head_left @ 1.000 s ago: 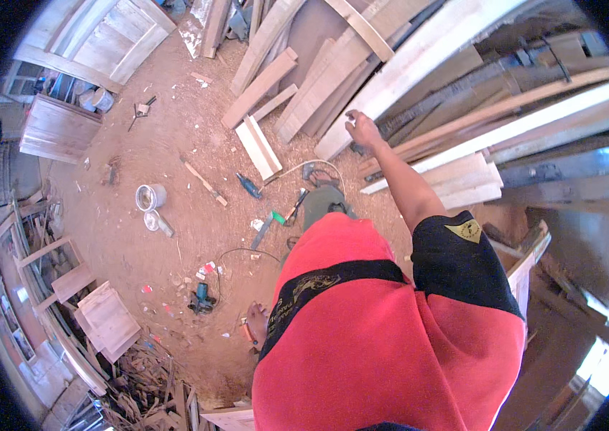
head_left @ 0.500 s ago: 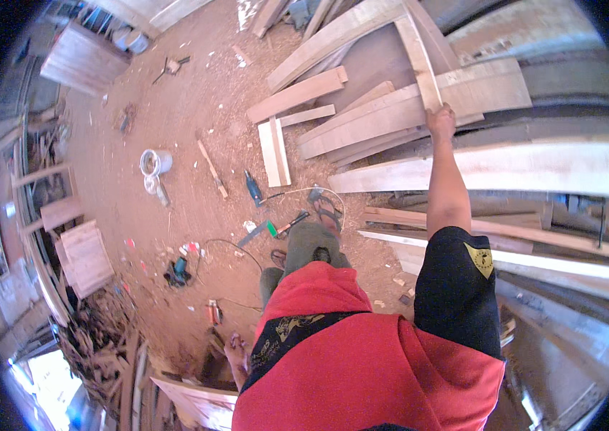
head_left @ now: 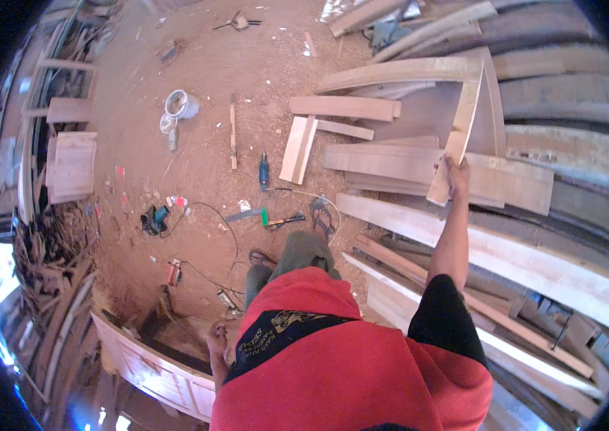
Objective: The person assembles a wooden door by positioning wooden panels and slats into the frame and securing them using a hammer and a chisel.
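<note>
- The white bucket stands on the floor; some pale stuff shows inside, too small to identify.
- A pale round thing lies just beside the bucket, on the person's side; whether it holds anything, I cannot tell.
- The board is well to the right of the bucket, sloping across other planks.
- The right hand, also well right of the bucket, has its fingers wrapped around the board near its closer end.
- The left hand, nearer the person than the bucket, looks loosely curled beside a panelled wooden piece; I cannot tell whether it holds anything.
- One second ago the right hand was off the board; half a second ago it gripped the end. Now some board sticks out past the hand, toward the person.
- The bucket and its round neighbour lie together as before.
</note>
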The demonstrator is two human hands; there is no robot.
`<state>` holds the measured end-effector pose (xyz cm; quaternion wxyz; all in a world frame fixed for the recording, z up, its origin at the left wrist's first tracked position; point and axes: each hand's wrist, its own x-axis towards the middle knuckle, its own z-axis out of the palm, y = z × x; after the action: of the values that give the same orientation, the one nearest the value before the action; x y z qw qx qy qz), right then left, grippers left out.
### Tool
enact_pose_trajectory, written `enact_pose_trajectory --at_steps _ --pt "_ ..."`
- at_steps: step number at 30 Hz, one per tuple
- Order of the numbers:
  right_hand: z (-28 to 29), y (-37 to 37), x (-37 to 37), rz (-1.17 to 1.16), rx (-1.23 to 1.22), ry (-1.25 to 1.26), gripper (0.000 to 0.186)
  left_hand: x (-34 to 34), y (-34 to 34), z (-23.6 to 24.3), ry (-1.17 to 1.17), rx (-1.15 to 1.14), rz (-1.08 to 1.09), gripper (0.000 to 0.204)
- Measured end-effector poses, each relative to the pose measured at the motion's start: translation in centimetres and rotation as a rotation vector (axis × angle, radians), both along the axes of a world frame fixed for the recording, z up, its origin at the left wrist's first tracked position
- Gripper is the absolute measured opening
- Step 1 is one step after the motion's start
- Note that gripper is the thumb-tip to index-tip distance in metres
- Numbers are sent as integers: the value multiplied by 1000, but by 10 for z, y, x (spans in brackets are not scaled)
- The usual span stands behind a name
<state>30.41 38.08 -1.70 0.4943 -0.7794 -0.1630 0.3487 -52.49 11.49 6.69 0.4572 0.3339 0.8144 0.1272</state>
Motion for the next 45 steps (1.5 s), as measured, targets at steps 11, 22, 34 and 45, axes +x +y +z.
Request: enact_pose_trajectory --at_steps 11,22,34,45 --pt "187 53 -309 784 -65 -1103 40 -95 -72 -103 141 89 -100 43" --pt "305 1 -596 1222 608 -1614 50 -251 149 -31 -741 610 832 75" --pt "305 22 -892 1687 1510 -1215 34 -575 95 174 -1699 1611 748 59" --pt "135 31 -1159 2353 1135 -1022 50 -607 -169 181 -861 2114 882 59"
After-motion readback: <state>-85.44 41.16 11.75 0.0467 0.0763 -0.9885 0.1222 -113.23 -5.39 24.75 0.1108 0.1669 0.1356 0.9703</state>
